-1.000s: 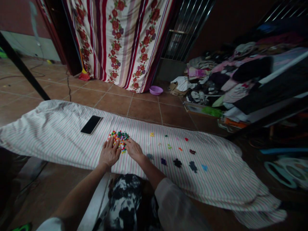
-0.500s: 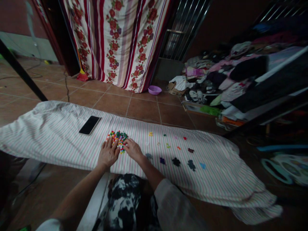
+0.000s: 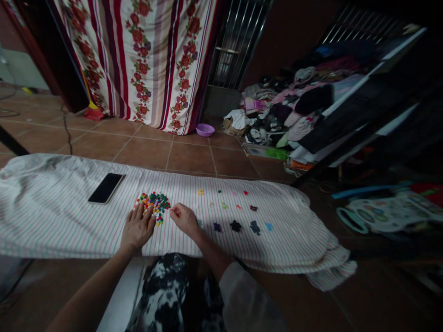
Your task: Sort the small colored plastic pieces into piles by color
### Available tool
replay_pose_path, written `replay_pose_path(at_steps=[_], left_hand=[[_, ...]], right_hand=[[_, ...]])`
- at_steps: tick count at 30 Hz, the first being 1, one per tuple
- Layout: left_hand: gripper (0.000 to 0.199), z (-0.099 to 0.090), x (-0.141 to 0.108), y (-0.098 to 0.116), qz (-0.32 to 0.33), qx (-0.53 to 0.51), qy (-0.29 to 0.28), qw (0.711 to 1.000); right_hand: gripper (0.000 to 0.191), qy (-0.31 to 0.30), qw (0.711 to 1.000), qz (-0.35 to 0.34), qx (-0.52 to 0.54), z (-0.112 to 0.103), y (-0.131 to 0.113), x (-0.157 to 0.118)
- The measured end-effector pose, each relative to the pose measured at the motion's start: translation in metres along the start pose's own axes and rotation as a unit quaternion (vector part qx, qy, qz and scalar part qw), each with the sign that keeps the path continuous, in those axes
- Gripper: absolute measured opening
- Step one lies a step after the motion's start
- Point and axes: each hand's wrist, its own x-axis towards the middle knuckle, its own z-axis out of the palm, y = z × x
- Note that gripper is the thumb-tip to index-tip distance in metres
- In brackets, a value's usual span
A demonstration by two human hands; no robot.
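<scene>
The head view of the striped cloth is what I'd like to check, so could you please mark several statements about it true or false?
1. The left hand rests flat at the edge of the mixed pile. True.
2. The phone lies to the right of the mixed pile. False: the phone lies to its left.
3. The right hand has a small red piece at its fingertips. True.
4. The purple basin stands on the striped cloth. False: it stands on the tiled floor.
5. The black group lies nearer the person than the yellow group. True.
</scene>
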Motion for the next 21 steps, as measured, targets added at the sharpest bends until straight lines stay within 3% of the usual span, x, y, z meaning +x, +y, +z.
replay_pose_path(at_steps=[5,12,17,21], left_hand=[[0.053,0.004,-0.001,-0.001,0.000,0.000,0.015,1.000],[0.052,0.007,-0.002,-0.004,0.008,0.010,0.014,1.000],[0.053,0.005,-0.002,-0.003,0.001,0.012,-0.008,1.000],[0.052,0.006,-0.002,-0.005,0.012,0.003,-0.008,1.000]], right_hand=[[0.009,0.084,0.995,0.023,0.048,-0.041,0.031,-0.001],[0.014,0.213,0.971,0.099,0.035,-0.127,0.096,-0.011],[0.014,0.244,0.952,0.181,-0.034,-0.185,0.136,-0.014],[0.013,0.270,0.928,0.238,-0.093,-0.220,0.150,-0.012]])
